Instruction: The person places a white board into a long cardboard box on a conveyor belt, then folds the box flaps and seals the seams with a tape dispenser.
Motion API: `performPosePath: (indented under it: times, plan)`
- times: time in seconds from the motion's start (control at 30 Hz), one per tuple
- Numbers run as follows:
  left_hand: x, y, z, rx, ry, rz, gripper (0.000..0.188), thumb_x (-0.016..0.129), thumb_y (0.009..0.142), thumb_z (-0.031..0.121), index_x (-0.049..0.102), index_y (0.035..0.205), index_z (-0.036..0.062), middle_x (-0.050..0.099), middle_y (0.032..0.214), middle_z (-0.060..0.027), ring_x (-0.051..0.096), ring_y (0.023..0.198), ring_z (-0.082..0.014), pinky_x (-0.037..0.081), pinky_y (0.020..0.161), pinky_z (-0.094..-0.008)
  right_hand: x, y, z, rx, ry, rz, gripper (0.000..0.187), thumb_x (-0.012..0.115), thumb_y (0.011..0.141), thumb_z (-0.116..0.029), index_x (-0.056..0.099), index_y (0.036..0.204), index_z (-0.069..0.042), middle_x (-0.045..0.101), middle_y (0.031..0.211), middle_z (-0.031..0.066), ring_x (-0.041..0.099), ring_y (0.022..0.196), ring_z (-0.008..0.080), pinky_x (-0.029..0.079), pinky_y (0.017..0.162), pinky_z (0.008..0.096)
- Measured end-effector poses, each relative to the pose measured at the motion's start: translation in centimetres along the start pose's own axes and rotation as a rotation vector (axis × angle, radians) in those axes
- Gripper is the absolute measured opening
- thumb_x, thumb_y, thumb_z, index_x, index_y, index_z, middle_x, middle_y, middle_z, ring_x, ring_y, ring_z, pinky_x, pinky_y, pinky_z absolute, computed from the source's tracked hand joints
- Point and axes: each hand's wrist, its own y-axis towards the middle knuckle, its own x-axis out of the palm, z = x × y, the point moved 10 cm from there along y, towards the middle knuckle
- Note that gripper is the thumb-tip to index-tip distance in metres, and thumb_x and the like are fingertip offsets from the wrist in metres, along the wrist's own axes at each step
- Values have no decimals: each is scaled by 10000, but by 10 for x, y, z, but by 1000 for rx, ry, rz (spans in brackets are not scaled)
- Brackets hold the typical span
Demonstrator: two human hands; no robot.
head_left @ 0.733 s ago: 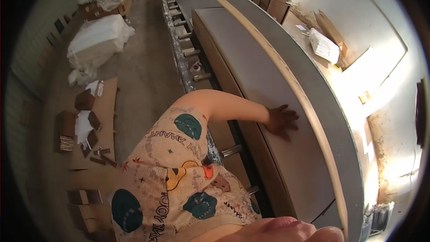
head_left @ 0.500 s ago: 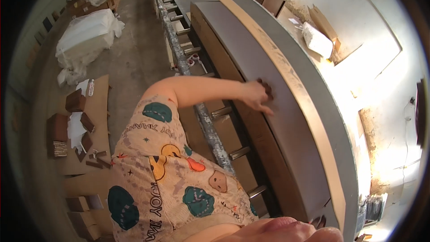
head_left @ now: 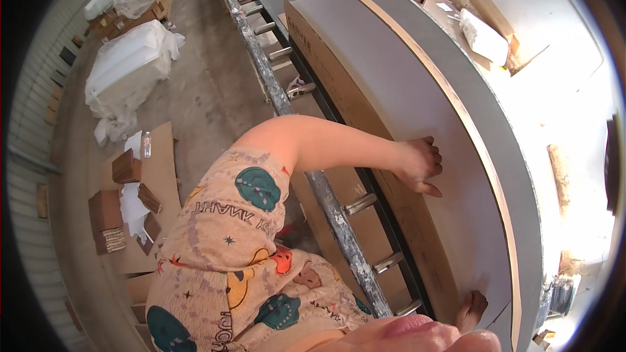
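Observation:
A long cardboard carton (head_left: 365,101) lies along the conveyor, with a smooth pale sheet or panel (head_left: 391,85) on its upper side. A thin tan cardboard edge (head_left: 450,88) runs along the sheet's right side. My left hand (head_left: 420,164) rests on the pale surface near its left edge, fingers bent and thumb spread away, holding nothing. Farther down, close to the near end, my right hand (head_left: 471,309) touches the same surface. Its fingers are bent and apart with nothing seen in them; the wrist is partly hidden at the lower edge.
Left of the carton runs a paint-spattered rail (head_left: 326,202) with metal rollers (head_left: 360,204). A grey belt or tabletop (head_left: 495,137) curves along the right. Plastic-wrapped stacks (head_left: 130,58) stand on the floor at left, near brown panels (head_left: 104,215) on flat cardboard (head_left: 166,176).
My left hand has shifted down and right across the pale surface. More of my right hand shows at the near end. The view has turned slightly, and more of the carton's printed side shows.

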Motion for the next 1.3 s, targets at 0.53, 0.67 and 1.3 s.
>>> performPosePath:
  times: [0.53,0.67,1.3]
  plan:
    - [22,8,-40,-184,23,-14,630,429,909,528,401,1339,68,324,1415,-227,236,1360,-366,122,1103,-574,66,3,98,343,374,169,192,480,945,-178,590,946,-21,592,940,188,537,899,352,430,815,404]
    - [25,10,-51,-163,-28,-5,633,410,914,528,388,1345,66,331,1411,-226,242,1356,-368,125,1103,-570,24,58,-45,42,239,338,153,512,893,-82,562,974,38,568,954,194,502,955,345,425,811,433]
    - [-155,-211,-367,-636,468,-153,703,333,869,657,402,1391,190,277,1494,-106,173,1403,-303,90,1132,-506,115,161,-210,-44,-214,41,417,348,979,-242,428,1348,-65,311,1426,243,288,1309,408,217,1075,516]
